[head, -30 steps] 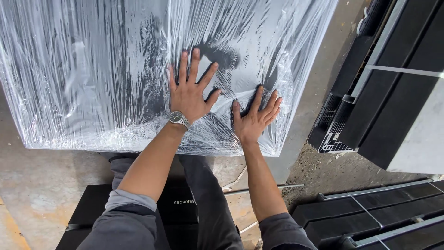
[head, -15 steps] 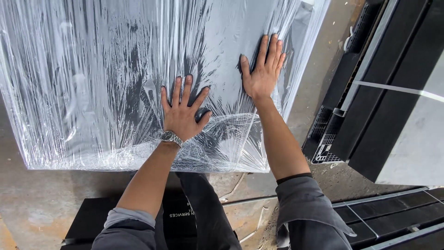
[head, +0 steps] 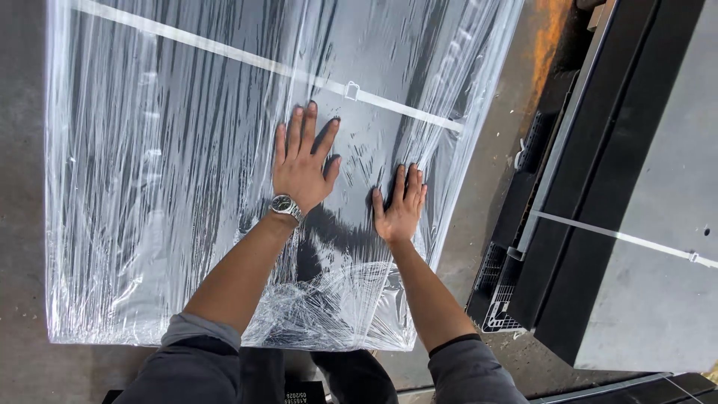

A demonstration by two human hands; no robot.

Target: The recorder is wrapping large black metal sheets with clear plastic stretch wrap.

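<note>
Lying flat and filling the frame from 9 o'clock to 1 o'clock: a large dark panel (head: pixel 187 135) wrapped in clear stretch film (head: pixel 112 247), the film wrinkling and bunching thickly toward the 6 o'clock edge. Crossing the panel from 11 o'clock toward 3 o'clock: a white strap (head: pixel 247 61), closing with a small buckle (head: pixel 351 90).

Pressing palm-down on the film near frame centre: left hand (head: pixel 301 168), fingers spread wide and pointing to 12 o'clock, gripping nothing. Sitting on that wrist: a metal wristwatch (head: pixel 285 205).

Pressing flat at 4 o'clock of the left hand, just beside it but not touching: right hand (head: pixel 399 211), fingers extended and closer together, thumb out toward 10 o'clock, also gripping nothing (lying close to the panel's 3 o'clock edge).

Showing at 6 o'clock: grey sleeves (head: pixel 196 333) pushed up the forearms.

Lying under the panel and showing at 9 o'clock and 1 o'clock: concrete floor (head: pixel 22 150), carrying an orange stain (head: pixel 550 30) at 1 o'clock.

Standing at 3 o'clock, well apart from both hands: a second dark panel stack (head: pixel 591 224) with a grey face, bearing its own white strap (head: pixel 621 238). Showing at its 7 o'clock corner: a black gridded corner piece (head: pixel 495 299).
</note>
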